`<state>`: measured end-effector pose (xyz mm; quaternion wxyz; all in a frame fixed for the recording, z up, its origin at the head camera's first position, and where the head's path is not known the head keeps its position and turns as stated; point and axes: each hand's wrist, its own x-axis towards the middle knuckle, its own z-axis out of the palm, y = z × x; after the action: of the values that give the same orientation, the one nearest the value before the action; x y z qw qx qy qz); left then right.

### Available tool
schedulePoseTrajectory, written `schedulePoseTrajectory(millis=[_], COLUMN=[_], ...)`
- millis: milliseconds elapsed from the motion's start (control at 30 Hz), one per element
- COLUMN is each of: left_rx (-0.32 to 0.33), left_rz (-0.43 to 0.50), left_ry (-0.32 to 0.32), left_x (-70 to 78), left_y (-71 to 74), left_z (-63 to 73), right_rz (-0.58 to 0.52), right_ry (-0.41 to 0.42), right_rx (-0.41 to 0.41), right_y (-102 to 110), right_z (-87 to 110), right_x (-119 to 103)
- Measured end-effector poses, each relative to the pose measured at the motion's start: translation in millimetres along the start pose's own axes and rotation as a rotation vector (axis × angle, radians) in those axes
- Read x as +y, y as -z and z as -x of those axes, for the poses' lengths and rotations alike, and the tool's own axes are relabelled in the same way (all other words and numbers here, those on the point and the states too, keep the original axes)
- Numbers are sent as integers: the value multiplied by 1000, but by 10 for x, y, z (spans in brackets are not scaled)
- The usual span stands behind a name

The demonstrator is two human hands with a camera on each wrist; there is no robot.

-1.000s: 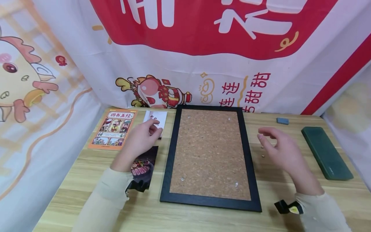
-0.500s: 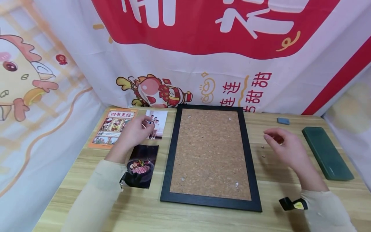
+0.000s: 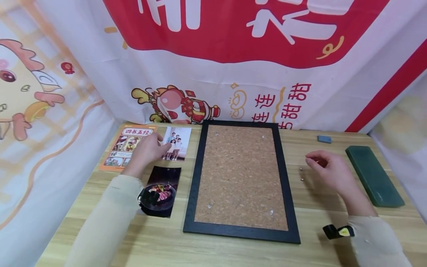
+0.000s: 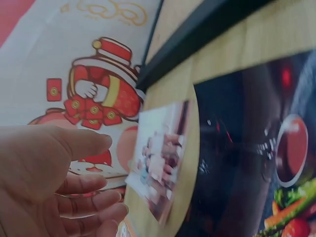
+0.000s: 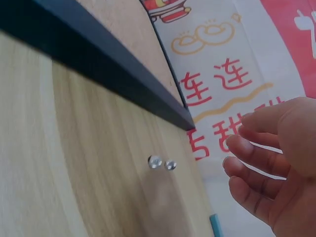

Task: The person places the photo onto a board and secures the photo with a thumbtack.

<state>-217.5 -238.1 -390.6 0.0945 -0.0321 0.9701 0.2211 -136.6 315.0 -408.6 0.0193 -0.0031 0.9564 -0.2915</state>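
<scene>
My left hand hovers over the orange comic-style booklet, partly hiding it. Its fingers are loosely bent and hold nothing, as the left wrist view shows of the hand. Just right of the fingertips lies a family photo. Below that is a dark photo of a meat dish, partly covered by the wrist camera strap. My right hand hangs above the table on the right, fingers loosely curled around nothing. Near it lie two small shiny thumbtacks. Between the hands is a black-framed cork board.
Shiny tacks, one of them a tack at lower right, sit near the cork board's corners. A dark green case lies at the right, with a blue eraser-like block behind it. A printed cloth hangs along the table's back edge.
My left hand has moved left and slightly toward me, uncovering the family photo and most of the meat-dish photo. The right hand has shifted slightly right, away from the tacks.
</scene>
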Motion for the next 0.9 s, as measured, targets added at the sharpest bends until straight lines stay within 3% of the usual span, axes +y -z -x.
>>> schedulePoseTrajectory(millis=[133, 367, 600, 900], left_rx=[-24, -37, -70, -110], left_rz=[-46, -124, -143, -144], left_ry=[31, 11, 37, 65], left_x=[-54, -80, -87, -140], left_y=[-21, -68, -134, -159], left_z=[-50, -152, -251, -338], right_rz=[2, -22, -28, -20], right_ry=[-33, -90, -95, -94], right_rx=[-62, -153, -183, -162], right_y=[-34, -83, -192, -272], right_z=[-40, -103, -121, -190], right_x=[53, 177, 293, 326])
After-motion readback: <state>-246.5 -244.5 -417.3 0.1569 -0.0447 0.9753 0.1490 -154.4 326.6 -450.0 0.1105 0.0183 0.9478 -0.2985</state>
